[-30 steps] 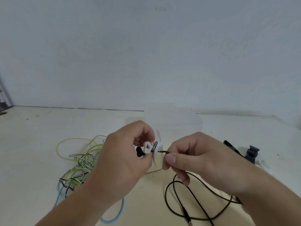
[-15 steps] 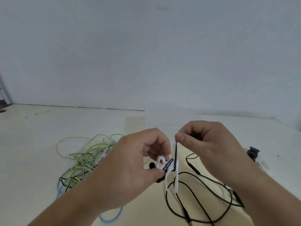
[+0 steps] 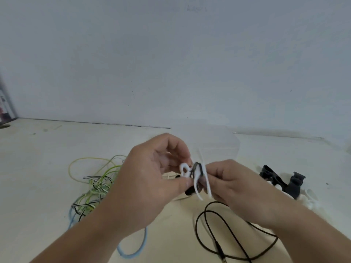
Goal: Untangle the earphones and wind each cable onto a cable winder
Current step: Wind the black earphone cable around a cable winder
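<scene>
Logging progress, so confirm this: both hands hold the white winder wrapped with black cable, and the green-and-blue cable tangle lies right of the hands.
Wrong side: the head view shows the green-and-blue cable tangle left of the hands. The left hand and right hand do hold the white winder wrapped with black cable.

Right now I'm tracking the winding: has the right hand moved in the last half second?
Yes. The right hand dropped, farther below the back edge of the table.
</scene>
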